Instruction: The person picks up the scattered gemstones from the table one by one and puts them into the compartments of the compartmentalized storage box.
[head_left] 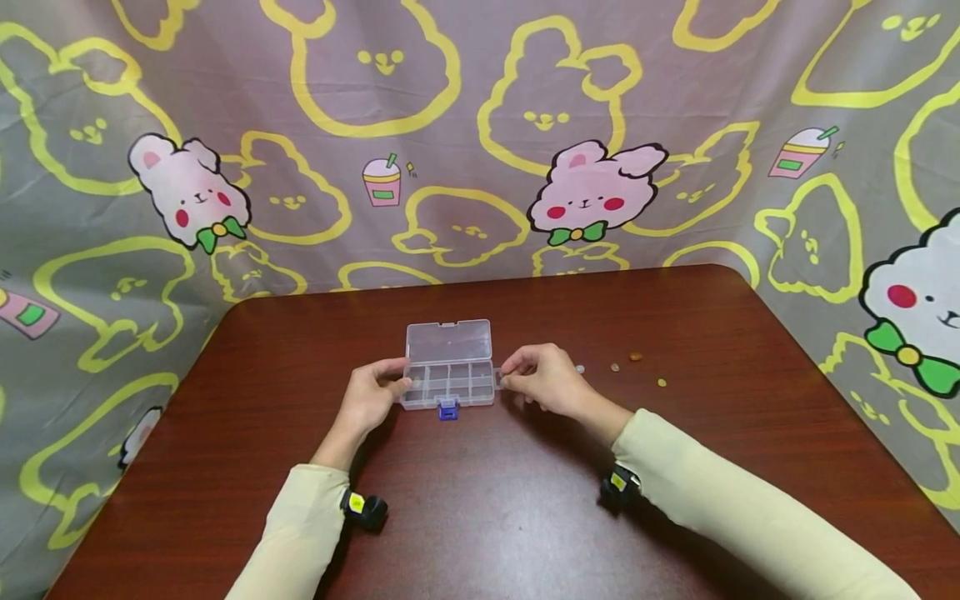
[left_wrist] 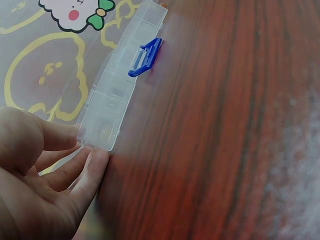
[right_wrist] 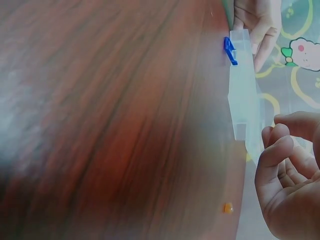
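A clear plastic compartment case (head_left: 459, 400) lies on the table with its lid (head_left: 448, 342) raised at the back and a blue latch (head_left: 448, 410) hanging at the front. Its divided cells look bare. My left hand (head_left: 371, 395) grips the case's left end, thumb in front and fingers behind, as the left wrist view shows. At the right end, my right hand (head_left: 546, 379) has bent fingers, their tips right by a small clear tab (head_left: 497, 379). Whether they pinch it, I cannot tell. In the right wrist view nothing shows between these fingers.
Several small stones lie on the table right of my right hand: an amber one (head_left: 636, 357), a yellow one (head_left: 662, 382), and pale ones (head_left: 615, 367) closer in. A patterned cloth (head_left: 450, 167) hangs around the table's (head_left: 480, 517) back and sides.
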